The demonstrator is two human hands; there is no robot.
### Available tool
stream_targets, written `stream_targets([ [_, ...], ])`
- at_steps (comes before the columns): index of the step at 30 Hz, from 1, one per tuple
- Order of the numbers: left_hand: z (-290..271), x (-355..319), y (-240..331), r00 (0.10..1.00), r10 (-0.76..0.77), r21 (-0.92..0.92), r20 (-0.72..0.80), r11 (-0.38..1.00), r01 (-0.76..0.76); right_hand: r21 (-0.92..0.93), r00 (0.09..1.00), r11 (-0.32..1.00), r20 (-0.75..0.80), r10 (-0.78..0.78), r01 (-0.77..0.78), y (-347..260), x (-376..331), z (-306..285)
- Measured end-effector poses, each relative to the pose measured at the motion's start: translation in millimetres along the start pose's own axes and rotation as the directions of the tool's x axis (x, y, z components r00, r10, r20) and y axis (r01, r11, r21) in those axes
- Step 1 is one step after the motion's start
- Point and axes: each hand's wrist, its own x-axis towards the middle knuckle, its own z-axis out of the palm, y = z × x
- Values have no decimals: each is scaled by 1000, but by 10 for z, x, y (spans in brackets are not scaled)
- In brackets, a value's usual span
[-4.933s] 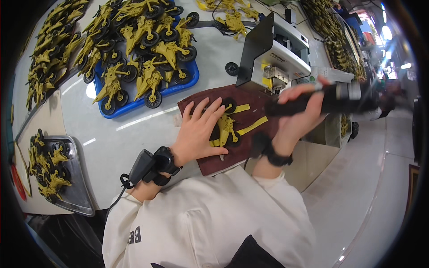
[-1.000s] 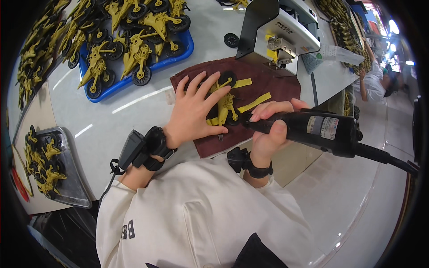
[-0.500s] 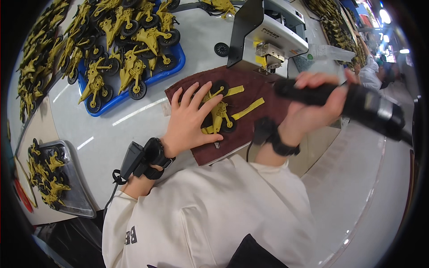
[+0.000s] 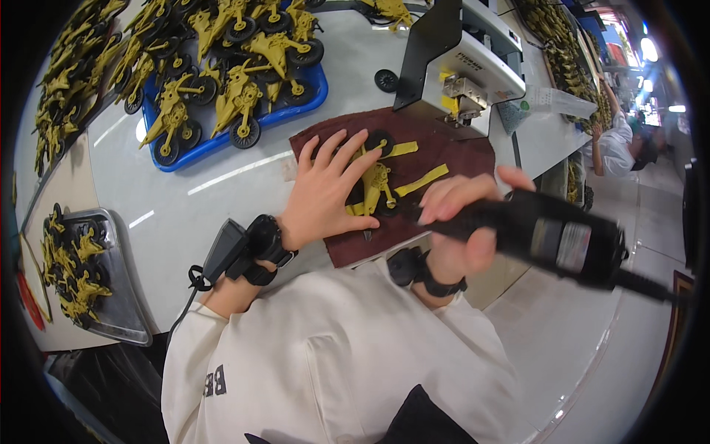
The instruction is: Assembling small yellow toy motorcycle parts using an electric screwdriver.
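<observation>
On a dark red cloth mat (image 4: 466, 155) lies a yellow toy motorcycle (image 4: 379, 183) with black wheels. My left hand (image 4: 318, 194) rests over its left side, fingers stretched and spread; the thumb lies along its near edge. Yellow strips (image 4: 421, 180) of tape stretch across the mat from under the toy. A black corded electric screwdriver (image 4: 543, 228) is gripped in my right hand (image 4: 466, 229), its front end pointing left toward the toy. The front tip is blurred, and whether it touches the toy I cannot tell.
A blue tray (image 4: 314, 85) heaped with similar toys stands at the back left. More toys fill a metal tray (image 4: 133, 296) at the left. Behind the mat sit a white-and-black machine (image 4: 473, 70) and a loose wheel (image 4: 385, 81). Another person (image 4: 617, 148) is far right.
My right hand has brought the screwdriver left and nearer to the toy, turning it flatter. My left hand stays spread on the toy; the whole view has shifted slightly.
</observation>
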Motion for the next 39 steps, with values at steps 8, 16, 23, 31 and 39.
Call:
stream_targets([
  [8,60,-20,-5,998,31,-6,-57,999,-31,-35,1000,999,13,14,-14,108,-311,131],
  [16,30,18,-74,996,40,13,-82,999,-39,-121,990,988,-114,81,-95,321,-212,243],
  [23,48,-98,-68,973,72,-42,-217,996,-83,-91,993,990,-66,100,-106,281,-270,361],
  [31,-439,-397,296,997,-50,-55,-59,997,46,3,927,1000,-375,15,-15,-110,85,296],
  [39,-2375,-2376,-593,341,-222,131,-914,632,764,-5,789,996,-610,72,-94,-4,134,-51],
])
